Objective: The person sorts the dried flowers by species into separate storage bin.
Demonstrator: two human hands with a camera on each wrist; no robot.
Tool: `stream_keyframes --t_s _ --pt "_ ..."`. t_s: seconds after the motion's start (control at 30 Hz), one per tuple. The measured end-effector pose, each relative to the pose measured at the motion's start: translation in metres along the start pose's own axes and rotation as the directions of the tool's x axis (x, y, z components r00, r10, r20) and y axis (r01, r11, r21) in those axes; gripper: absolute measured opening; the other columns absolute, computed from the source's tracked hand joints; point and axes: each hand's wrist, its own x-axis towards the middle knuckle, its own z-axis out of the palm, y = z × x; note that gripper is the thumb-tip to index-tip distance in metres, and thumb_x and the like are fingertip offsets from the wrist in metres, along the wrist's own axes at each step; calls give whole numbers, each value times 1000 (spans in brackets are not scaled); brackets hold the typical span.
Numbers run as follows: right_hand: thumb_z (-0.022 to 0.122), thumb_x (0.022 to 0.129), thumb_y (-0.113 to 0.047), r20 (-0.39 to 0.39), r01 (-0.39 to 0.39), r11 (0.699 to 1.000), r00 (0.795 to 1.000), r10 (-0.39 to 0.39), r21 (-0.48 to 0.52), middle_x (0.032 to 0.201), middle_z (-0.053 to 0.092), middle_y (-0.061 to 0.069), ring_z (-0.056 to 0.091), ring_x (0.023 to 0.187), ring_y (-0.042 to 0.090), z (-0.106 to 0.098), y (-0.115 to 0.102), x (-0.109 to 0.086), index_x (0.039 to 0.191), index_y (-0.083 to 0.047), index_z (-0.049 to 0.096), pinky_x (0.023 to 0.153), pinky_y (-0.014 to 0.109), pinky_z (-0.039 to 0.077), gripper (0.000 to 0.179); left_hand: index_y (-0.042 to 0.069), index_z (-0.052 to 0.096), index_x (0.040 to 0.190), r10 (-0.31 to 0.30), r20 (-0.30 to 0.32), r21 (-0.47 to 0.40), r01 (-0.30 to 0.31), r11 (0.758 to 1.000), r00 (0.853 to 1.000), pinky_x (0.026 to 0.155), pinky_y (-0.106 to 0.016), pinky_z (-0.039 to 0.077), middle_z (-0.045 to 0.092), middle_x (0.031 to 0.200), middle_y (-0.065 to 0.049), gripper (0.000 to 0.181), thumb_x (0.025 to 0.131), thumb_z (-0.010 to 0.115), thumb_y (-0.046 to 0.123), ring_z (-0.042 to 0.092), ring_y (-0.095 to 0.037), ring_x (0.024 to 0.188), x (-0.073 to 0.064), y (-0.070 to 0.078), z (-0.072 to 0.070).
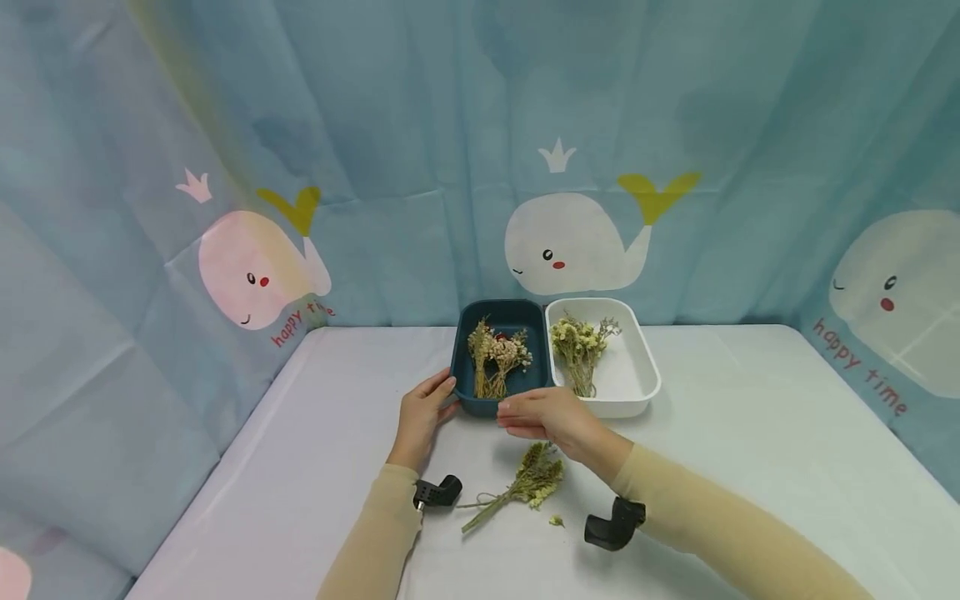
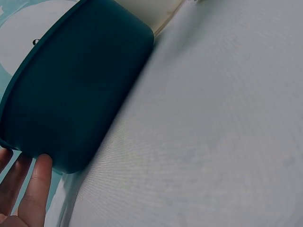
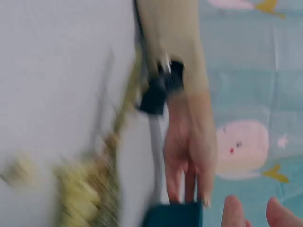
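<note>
My left hand [image 1: 420, 421] is at the near left corner of a dark teal box [image 1: 517, 314]. In the left wrist view, its straight fingers [image 2: 39, 191] touch the end wall of that box [image 2: 80, 90]. Over the box's front edge hovers my right hand [image 1: 558, 419], fingers stretched out together and holding nothing. Inside the teal box lie bunches of small pale dried flowers [image 1: 507, 357] and a bit of red. Below the right hand, a tied bunch of yellow-green dried flowers [image 1: 536, 477] lies on the table, blurred in the right wrist view.
A white box [image 1: 633, 371] stands right beside the teal one, with a yellow dried flower bunch [image 1: 576, 350] in its left half. One small loose flower head [image 1: 556, 521] lies on the white table [image 1: 750, 467]. A blue whale-print curtain [image 1: 405, 250] hangs behind.
</note>
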Motion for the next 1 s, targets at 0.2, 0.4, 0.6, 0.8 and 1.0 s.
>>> stream_keyframes --t_s 0.2,0.4,0.6,0.8,1.0 --pt "62 98 -11 13 -36 998 999 35 43 115 72 21 74 97 17 2 20 -27 127 16 58 92 34 60 40 9 61 138 3 5 -5 -3 1000 1000 93 -32 60 56 144 -14 46 96 68 27 62 -18 122 -1 1 -2" --pt "66 96 -15 17 -113 990 994 112 85 111 73 19 74 95 16 1 41 -48 127 17 56 85 29 62 46 9 60 138 -12 10 -5 12 1000 1000 95 -33 59 56 144 -15 46 96 67 27 63 -15 119 0 2 -1" --pt "64 96 -12 63 -150 981 988 143 121 108 75 15 74 93 15 5 56 -63 125 16 58 85 30 62 41 9 61 137 -6 2 -13 6 1000 1000 94 -33 60 56 144 -15 46 95 69 27 63 -16 118 2 2 0" --pt "64 96 -11 90 -230 960 972 218 162 100 76 11 74 85 12 12 74 -69 118 11 63 81 29 63 31 9 61 137 -7 2 -7 7 1000 1000 93 -33 60 56 144 -13 45 96 68 27 61 -20 123 2 1 0" --pt "62 99 -15 106 -263 936 964 245 233 101 76 13 75 90 16 17 84 -71 120 11 62 86 32 63 33 9 60 138 -12 12 -11 12 1000 1000 95 -33 59 55 145 -14 45 97 66 25 60 -20 124 1 1 0"
